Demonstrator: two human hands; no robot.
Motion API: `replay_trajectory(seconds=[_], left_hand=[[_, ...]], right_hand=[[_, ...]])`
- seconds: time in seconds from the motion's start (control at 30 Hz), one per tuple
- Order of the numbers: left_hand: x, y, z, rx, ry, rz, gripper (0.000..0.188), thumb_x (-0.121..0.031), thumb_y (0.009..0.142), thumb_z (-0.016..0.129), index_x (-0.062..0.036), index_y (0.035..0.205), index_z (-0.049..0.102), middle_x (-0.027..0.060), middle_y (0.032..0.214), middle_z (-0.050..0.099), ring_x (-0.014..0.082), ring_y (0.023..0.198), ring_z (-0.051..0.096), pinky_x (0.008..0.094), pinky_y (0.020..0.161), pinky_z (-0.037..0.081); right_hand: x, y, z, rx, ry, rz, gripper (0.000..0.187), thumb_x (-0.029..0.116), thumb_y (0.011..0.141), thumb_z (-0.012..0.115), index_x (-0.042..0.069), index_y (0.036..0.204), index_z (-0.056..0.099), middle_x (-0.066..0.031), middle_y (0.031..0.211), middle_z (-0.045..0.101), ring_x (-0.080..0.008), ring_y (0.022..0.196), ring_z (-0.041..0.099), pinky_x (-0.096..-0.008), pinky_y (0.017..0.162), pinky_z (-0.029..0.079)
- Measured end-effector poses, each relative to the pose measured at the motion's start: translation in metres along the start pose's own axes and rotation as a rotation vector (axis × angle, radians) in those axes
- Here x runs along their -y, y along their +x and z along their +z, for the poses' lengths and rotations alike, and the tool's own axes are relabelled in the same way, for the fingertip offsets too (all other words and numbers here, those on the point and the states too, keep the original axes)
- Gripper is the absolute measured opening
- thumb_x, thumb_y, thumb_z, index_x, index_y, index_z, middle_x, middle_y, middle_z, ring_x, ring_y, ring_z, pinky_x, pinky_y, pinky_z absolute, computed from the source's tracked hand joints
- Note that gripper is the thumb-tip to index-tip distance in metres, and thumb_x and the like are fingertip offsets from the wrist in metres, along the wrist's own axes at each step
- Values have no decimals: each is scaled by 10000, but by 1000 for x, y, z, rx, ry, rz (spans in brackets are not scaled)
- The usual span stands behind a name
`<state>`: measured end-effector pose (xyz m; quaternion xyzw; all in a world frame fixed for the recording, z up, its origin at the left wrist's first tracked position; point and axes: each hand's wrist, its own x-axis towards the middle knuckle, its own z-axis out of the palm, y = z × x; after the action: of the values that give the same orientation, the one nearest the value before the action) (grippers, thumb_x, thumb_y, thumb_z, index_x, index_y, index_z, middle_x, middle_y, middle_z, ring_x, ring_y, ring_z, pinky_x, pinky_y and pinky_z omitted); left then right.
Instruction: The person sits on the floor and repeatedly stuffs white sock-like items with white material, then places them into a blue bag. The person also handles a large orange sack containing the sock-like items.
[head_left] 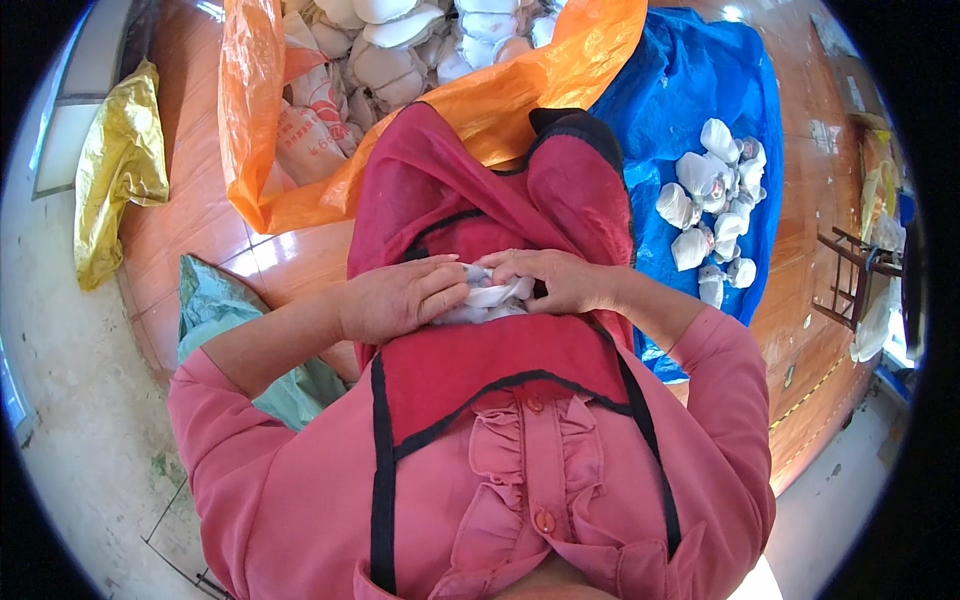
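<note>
A crumpled white cloth piece (pixel 497 299) lies in my lap, on the red apron (pixel 500 345). My left hand (pixel 408 296) is closed on its left side, fingers bent over the fabric. From the other side my right hand (pixel 552 279) pinches the cloth's upper edge with thumb and fingers. Something greyish shows inside the folds, too small to make out. Beyond my knees, an orange plastic sheet or sack (pixel 500 113) lies spread around many white padded pieces (pixel 390 70). Several bunched white cloth bundles (pixel 712 185) rest on a blue sheet (pixel 640 110) to my right.
A yellow sack (pixel 120 170) lies at the far left, and a green sack (pixel 215 310) sits by my left elbow. On the right stands a dark-framed stool or rack (pixel 850 280) on the orange tiled floor (pixel 800 340). A pale wall or ledge (pixel 60 350) borders the left.
</note>
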<state>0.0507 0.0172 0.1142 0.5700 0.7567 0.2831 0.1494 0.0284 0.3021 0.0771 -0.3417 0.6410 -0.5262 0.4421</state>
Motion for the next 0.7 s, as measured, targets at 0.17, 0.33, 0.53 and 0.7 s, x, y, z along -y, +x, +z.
replay_trajectory(seconds=[0.17,0.33,0.53,0.7], left_hand=[[9,-7,20,-122,79,-2,427,-127,815,577,21,1196,453,198,1115,534,398,1036,579,430,915,501],[14,-8,29,-254,-106,-66,579,-85,683,693,3,1203,455,177,1064,537,362,902,593,402,761,530],[14,-14,47,-369,-152,-84,640,-50,670,699,-22,1257,447,157,1062,539,338,894,595,377,737,534],[4,-18,55,-387,-112,-178,624,-28,749,639,-63,1345,458,132,1069,543,298,910,598,341,744,526]], right_hand=[[-4,6,6,-74,-93,108,489,168,757,722,71,1210,562,-134,1235,595,-293,1161,555,-351,972,448],[-22,15,15,-172,-121,-53,450,147,719,757,69,1118,563,-130,1184,593,-292,1117,567,-367,958,448],[-35,25,20,-232,-4,-338,431,176,695,810,90,1033,557,-126,1140,598,-299,1092,571,-387,936,456],[-40,29,16,-183,8,-377,421,172,696,815,92,1019,557,-114,1120,599,-276,1061,574,-362,902,467]])
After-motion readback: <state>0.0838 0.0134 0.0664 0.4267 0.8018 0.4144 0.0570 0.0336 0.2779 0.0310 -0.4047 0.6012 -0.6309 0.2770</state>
